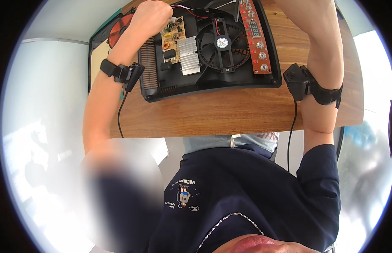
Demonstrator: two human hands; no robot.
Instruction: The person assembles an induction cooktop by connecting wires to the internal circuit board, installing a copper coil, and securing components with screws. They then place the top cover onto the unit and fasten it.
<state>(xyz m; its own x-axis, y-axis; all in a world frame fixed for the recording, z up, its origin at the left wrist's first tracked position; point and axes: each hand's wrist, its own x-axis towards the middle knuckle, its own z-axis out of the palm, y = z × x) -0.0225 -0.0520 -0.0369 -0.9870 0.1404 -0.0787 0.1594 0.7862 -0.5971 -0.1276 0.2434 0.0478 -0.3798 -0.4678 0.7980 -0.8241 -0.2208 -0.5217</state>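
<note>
My left hand (153, 17) is closed, its fingers curled down at the upper end of a tan circuit board (173, 40). Whatever the fingers hold is hidden. The board sits inside the opened black housing (208, 82) of what looks like an induction cooker. Beside it are a silver finned heat sink (189, 55) and a black fan (222, 43). A reddish control board (258, 42) with round buttons and a small display lies along the housing's right side. My right forearm (322, 50) reaches past the top edge at the right, so my right hand is out of view.
Left of the housing, partly behind my left arm, is a copper-coloured coil (119, 30) in another dark frame. Red and white wires (189, 9) run across the housing's top. Everything rests on a wooden table (196, 114). Black straps with cabled devices (298, 82) circle both forearms.
</note>
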